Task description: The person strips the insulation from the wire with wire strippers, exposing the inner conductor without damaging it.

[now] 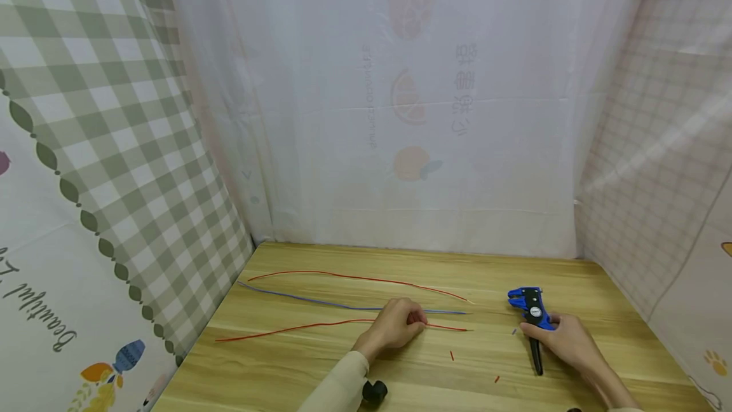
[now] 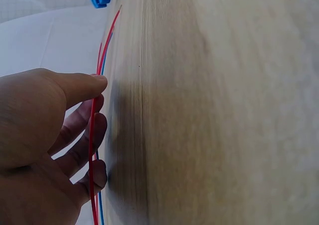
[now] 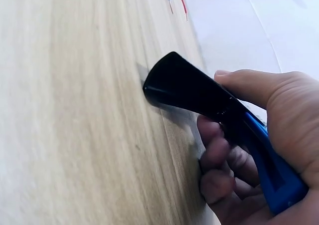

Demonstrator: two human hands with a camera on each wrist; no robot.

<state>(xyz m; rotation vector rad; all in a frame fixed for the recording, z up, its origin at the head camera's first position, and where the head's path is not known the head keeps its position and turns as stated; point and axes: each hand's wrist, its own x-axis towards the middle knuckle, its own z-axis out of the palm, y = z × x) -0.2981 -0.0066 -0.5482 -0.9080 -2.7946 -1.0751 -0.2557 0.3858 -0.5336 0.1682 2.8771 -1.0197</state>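
Three long wires lie on the wooden table (image 1: 286, 367): a far red wire (image 1: 354, 278), a blue wire (image 1: 320, 302) and a near red wire (image 1: 286, 329). My left hand (image 1: 414, 320) rests on the table over the near red wire. In the left wrist view this hand (image 2: 99, 100) pinches that red wire (image 2: 91, 145) between thumb and curled fingers, with the blue wire (image 2: 101, 210) just behind. To the right, my right hand (image 1: 543, 332) grips the handles of a blue and black wire stripper (image 1: 533, 313), which lies on the table. The right wrist view shows that hand (image 3: 219, 100) wrapped round the stripper (image 3: 189, 90).
Two short red insulation scraps (image 1: 451, 355) (image 1: 496, 379) lie between the hands. Cloth walls close in the table: a green checked cloth (image 1: 114, 113) on the left, a white cloth (image 1: 412, 113) behind, a pale checked cloth (image 1: 657, 145) on the right.
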